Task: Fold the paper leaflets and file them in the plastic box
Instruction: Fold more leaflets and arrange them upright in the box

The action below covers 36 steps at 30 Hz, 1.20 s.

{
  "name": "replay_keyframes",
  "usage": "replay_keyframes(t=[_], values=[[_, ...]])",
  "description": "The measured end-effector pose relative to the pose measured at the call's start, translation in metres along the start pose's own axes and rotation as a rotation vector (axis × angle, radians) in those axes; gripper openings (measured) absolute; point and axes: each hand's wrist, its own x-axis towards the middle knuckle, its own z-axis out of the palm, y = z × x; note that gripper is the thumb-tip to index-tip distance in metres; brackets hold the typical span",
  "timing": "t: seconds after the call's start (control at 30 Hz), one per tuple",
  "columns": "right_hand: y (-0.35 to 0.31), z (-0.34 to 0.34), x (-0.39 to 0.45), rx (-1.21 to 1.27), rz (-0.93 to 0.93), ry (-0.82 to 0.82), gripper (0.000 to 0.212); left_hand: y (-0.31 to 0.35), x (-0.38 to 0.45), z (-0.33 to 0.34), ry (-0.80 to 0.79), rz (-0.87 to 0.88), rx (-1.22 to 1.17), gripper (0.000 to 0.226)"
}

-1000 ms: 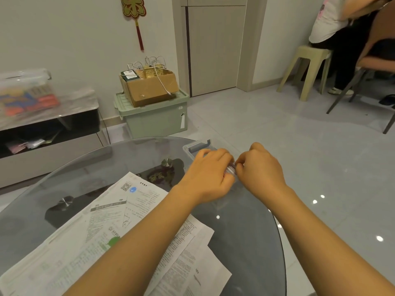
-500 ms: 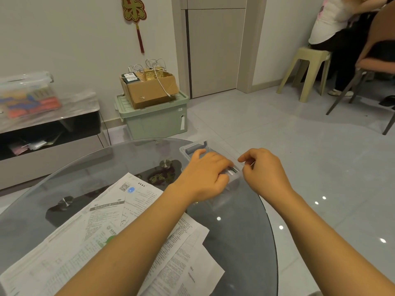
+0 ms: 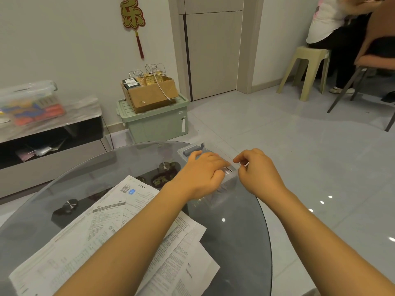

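Our left hand (image 3: 201, 174) lies with loosely curled fingers on the clear plastic box (image 3: 193, 148) at the round glass desk's (image 3: 235, 231) far edge, right hand (image 3: 256, 169) pinched closed beside it.

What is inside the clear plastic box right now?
Little shows: the left hand lies across the clear plastic box, covering most of it. Something pale shows by its fingertips, unidentifiable. The leaflets lie unfolded on the table.

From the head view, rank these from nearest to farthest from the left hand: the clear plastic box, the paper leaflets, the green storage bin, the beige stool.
1. Clear plastic box: under the left hand, at the table's far edge.
2. Paper leaflets: spread on the glass table, nearer the camera and to the left.
3. Green storage bin: on the floor beyond the table, by the wall.
4. Beige stool: far right, across the room.
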Motion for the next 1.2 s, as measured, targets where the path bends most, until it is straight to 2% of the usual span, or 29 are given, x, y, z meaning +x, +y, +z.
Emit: replay_keyframes(t=[0.17, 0.3, 0.47, 0.67, 0.8, 0.97, 1.07, 1.2], values=[[0.001, -0.008, -0.008, -0.01, -0.004, -0.006, 0.032, 0.004, -0.021, -0.008, 0.103, -0.048, 0.01, 0.061], [-0.011, -0.011, -0.022, 0.019, -0.079, 0.017, 0.031, 0.017, -0.06, -0.018, 0.162, -0.116, 0.001, 0.061], [-0.033, -0.004, -0.043, 0.062, -0.176, -0.059, 0.029, 0.029, -0.115, -0.022, 0.201, -0.242, -0.04, 0.062], [-0.06, 0.016, -0.079, 0.088, -0.257, -0.177, 0.027, 0.046, -0.174, -0.013, 0.131, -0.484, -0.073, 0.064], [-0.069, 0.036, -0.098, 0.019, -0.357, -0.284, 0.027, 0.042, -0.198, 0.004, 0.071, -0.703, 0.001, 0.052], [-0.07, 0.05, -0.11, -0.086, -0.436, -0.387, 0.03, 0.029, -0.218, 0.02, -0.096, -0.93, 0.118, 0.071], [-0.069, 0.054, -0.114, -0.129, -0.486, -0.43, 0.031, 0.023, -0.23, 0.023, -0.165, -0.954, 0.101, 0.069], [-0.066, 0.056, -0.122, -0.181, -0.519, -0.488, 0.033, 0.03, -0.24, 0.023, -0.16, -0.854, 0.191, 0.056]])
